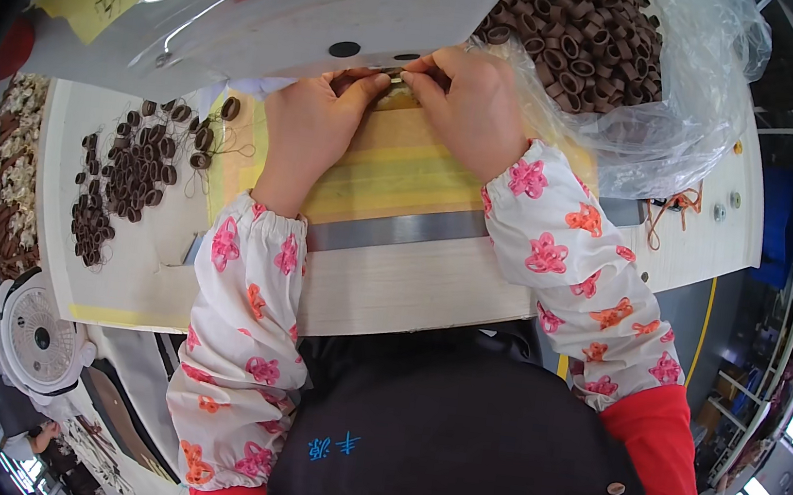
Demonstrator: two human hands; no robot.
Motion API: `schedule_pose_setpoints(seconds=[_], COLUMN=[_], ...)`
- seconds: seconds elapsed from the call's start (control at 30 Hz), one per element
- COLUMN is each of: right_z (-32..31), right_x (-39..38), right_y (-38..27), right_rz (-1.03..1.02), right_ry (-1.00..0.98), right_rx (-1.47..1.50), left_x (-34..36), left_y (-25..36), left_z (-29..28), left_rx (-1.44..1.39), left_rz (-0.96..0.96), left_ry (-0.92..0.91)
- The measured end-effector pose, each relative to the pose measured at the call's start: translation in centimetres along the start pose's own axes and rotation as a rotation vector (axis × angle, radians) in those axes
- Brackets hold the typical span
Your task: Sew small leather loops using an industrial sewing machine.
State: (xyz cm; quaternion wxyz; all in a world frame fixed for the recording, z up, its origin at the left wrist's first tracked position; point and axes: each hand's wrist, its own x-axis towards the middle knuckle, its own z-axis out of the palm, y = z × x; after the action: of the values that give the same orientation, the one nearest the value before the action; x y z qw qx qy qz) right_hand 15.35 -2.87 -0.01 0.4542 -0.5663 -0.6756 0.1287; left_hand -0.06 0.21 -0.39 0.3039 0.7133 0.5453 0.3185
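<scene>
My left hand [310, 130] and my right hand [473, 105] meet under the front of a white machine head [273, 43], which looks like a sewing machine. Thumb and fingers are pinched together on both. Whatever sits between the fingertips is small and mostly hidden by them and by the machine. Beneath the hands lies a work surface covered in yellow tape [405, 175], with a grey metal strip [398, 233] along its near side. To the left are several dark brown loops [137, 159], some with loose threads attached.
A clear plastic bag [697, 96] at the far right holds a heap of brown loops [576, 48]. Orange cord [672, 210] and small metal discs [719, 213] lie on the pale tabletop's [411, 293] right side. A white fan [41, 336] stands at the lower left.
</scene>
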Motion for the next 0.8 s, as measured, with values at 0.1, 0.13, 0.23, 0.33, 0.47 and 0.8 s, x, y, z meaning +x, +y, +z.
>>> schedule_pose_setpoints(seconds=[0.1,0.13,0.23,0.33,0.47,0.8], right_z=[0.0,-0.1,-0.2,-0.4,-0.6,-0.2], right_x=[0.0,0.2,0.2,0.4,0.7,1.1], right_y=[0.1,0.1,-0.1,-0.1,-0.1,0.1], right_rz=[0.011,-0.005,0.010,0.016,0.006,-0.011], right_ry=[-0.016,-0.012,-0.045,-0.085,-0.120,-0.095], right_rx=[-0.014,-0.027,-0.050,-0.062,-0.090,-0.119], left_x=[0.0,0.0,0.1,0.1,0.1,0.3], left_y=[-0.1,-0.1,0.1,0.2,-0.3,0.3], left_z=[0.1,0.0,-0.2,-0.3,-0.1,-0.5], left_rx=[-0.020,-0.024,-0.013,0.020,0.008,0.072], left_rz=[-0.006,-0.006,0.046,0.047,0.068,-0.095], left_ry=[-0.004,-0.004,-0.020,-0.036,-0.018,-0.083])
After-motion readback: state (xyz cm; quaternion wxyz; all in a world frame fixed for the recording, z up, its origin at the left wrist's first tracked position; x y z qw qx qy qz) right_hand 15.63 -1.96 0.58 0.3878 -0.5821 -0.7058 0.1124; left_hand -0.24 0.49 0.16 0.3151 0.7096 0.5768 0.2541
